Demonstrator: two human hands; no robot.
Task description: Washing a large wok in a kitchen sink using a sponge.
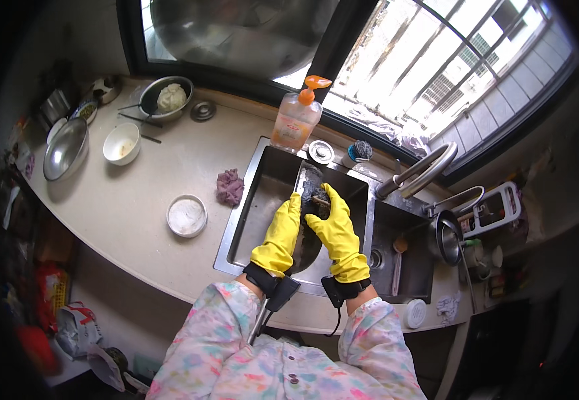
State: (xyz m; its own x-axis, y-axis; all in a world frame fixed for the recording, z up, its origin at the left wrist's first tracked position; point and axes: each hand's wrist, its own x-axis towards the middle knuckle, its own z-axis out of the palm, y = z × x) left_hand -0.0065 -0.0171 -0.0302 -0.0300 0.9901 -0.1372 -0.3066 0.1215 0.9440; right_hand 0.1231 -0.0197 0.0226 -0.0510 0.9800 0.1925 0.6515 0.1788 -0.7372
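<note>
Both my hands wear yellow rubber gloves over the left basin of a stainless steel sink (233, 239). My left hand (282, 232) grips the near side of a pan (311, 176) with a blackened, crusted surface, tilted up on edge in the basin. A metal handle (258, 320), seemingly the pan's, shows below my left wrist. In my right hand (338, 231) a dark steel wool scourer (321, 204) is pressed against the blackened surface. My gloves hide part of the pan and scourer. Left of the basin, a purple rag (230, 187) lies crumpled near a tub of white powder (186, 216).
An orange-topped pump bottle (297, 120) stands behind the basin, beside a scourer on a blue-and-white holder (360, 151). The curved faucet (419, 170) rises at right. A brush (398, 265) lies in the right basin. Bowls (121, 144) and a steel basin (67, 150) occupy the left counter.
</note>
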